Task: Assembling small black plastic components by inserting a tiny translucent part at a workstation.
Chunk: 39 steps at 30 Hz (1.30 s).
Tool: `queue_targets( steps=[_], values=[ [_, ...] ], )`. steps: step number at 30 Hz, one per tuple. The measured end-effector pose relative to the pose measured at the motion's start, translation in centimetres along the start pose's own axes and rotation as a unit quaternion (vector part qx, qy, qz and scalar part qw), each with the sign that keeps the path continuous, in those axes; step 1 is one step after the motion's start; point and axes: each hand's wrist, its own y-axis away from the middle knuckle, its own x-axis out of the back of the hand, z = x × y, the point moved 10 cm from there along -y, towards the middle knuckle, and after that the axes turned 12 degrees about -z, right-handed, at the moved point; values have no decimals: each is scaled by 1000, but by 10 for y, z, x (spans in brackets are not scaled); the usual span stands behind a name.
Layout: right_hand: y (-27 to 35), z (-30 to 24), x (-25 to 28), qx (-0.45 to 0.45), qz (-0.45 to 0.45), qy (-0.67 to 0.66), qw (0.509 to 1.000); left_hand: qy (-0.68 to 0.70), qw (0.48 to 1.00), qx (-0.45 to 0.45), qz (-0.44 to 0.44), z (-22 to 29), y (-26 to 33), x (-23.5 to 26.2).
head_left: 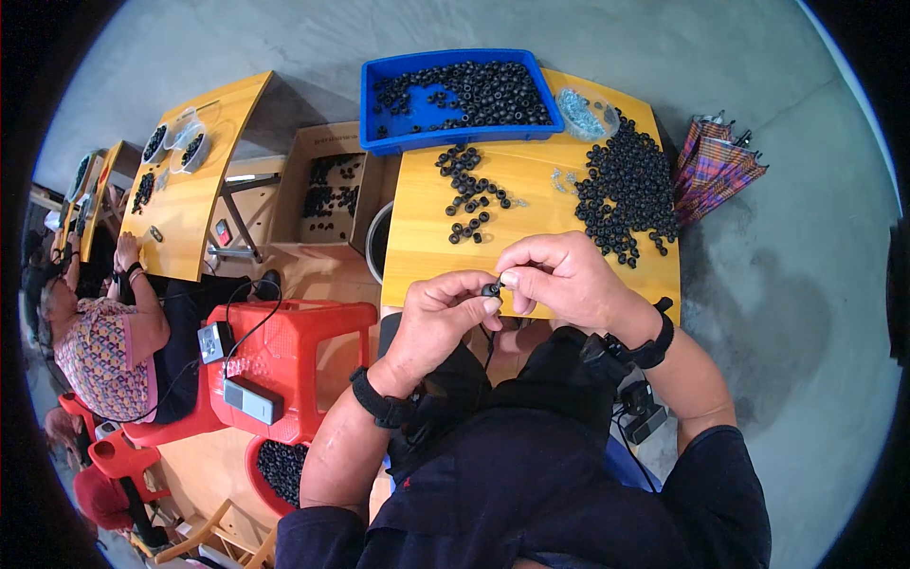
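Observation:
Over the near edge of the yellow table (427,242), my left hand (428,327) pinches a small black ring-shaped part (491,290) between thumb and fingertips. My right hand (575,282) meets it there, thumb and forefinger pressed together at the part; whatever it holds is too small to make out. Ahead of my hands lies a loose scatter of similar black parts (464,180). A large heap of them (621,185) covers the table's right side. A few tiny clear pieces (563,178) lie left of the heap.
A blue tray (464,142) of black parts and a clear tub (576,116) of pale blue pieces stand at the far edge. Right of the table is a plaid umbrella (716,171). Leftward are a red stool (313,332), a cardboard box (284,204) and a seated person (114,346).

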Motion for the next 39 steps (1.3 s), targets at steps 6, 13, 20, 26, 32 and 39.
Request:
queue_targets(
  steps=[6, 13, 20, 26, 32, 39],
  values=[
    [0, -2, -2, 6, -4, 34, 999, 4, 1000, 1, 0, -2, 0, 1],
    [-4, -5, -5, 8, -13, 65, 998, -21, 1000, 11, 15, -1, 1, 4],
    [-10, 5, -10, -20, -27, 26, 999, -79, 995, 35, 46, 1, 3, 12],
    [-10, 21, -6, -44, -6, -27, 999, -59, 996, 49, 37, 1, 2, 11],
    [-11, 22, -4, -43, -16, -49, 998, -53, 997, 41, 39, 0, 2, 11],
    [-13, 24, -11, -72, -63, -97, 991, -66, 996, 55, 17, -2, 1, 10]
  ],
)
